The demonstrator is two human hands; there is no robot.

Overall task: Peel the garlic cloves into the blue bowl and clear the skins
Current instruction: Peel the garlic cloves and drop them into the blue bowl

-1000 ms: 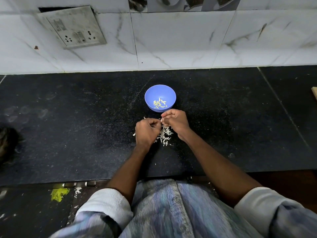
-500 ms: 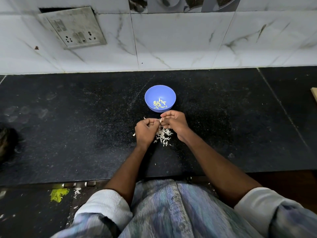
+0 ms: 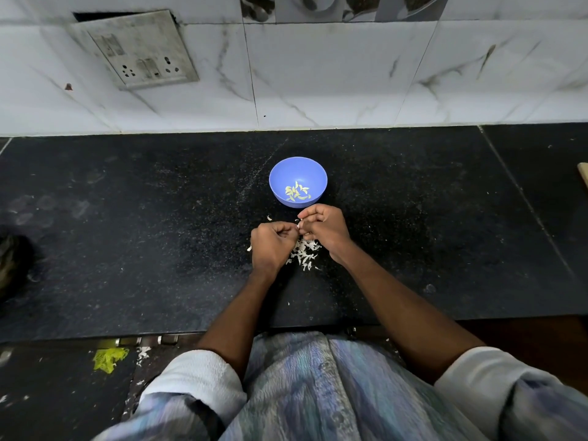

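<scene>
A small blue bowl (image 3: 280, 173) stands on the black counter and holds several peeled garlic cloves (image 3: 296, 191). Just in front of it my left hand (image 3: 270, 246) and my right hand (image 3: 324, 229) meet fingertip to fingertip, both with curled fingers pinching one small garlic clove (image 3: 299, 225), mostly hidden between them. Under and between my hands lies a heap of white garlic skins (image 3: 305, 254) on the counter.
The black stone counter (image 3: 159, 233) runs to a white tiled wall with a socket plate (image 3: 136, 49) at the back left. A wooden edge (image 3: 584, 179) shows at the far right. Below the counter's front edge, a yellow scrap (image 3: 108, 359) lies on the floor.
Both hands stay in the same spot in front of the bowl, with only small finger movements on the clove. The bowl and the skins have not moved.
</scene>
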